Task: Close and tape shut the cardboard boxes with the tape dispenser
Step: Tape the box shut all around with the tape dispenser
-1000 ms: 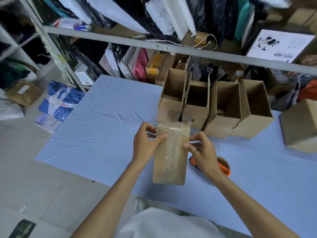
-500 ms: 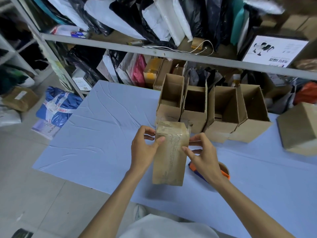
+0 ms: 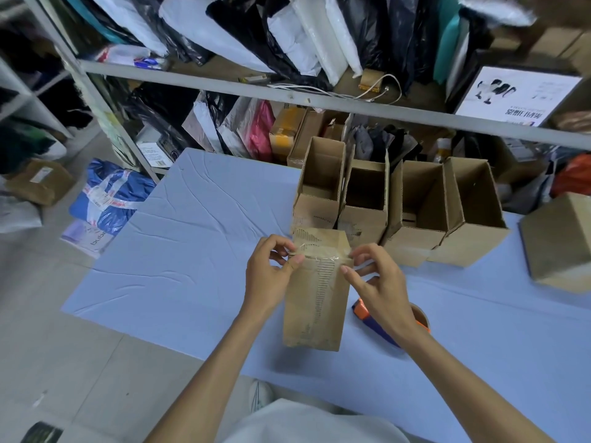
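A tall closed cardboard box (image 3: 315,302) stands near the front edge of the blue table (image 3: 198,251), with clear tape running over its top edge and down its front. My left hand (image 3: 271,273) grips the box's upper left edge, thumb on the tape. My right hand (image 3: 379,287) presses fingertips against the upper right edge. The orange and blue tape dispenser (image 3: 383,318) lies on the table under my right hand, mostly hidden. Several open cardboard boxes (image 3: 361,203) stand in a row just behind.
A closed cardboard box (image 3: 563,241) sits at the table's right edge. A metal shelf rail (image 3: 287,94) crosses behind the table, with bags and parcels packed above and below it. Blue bags (image 3: 108,196) and a parcel lie on the floor to the left.
The box top has been folded down and the tape end pressed over it. Both hands have slid up to the box's top corners.
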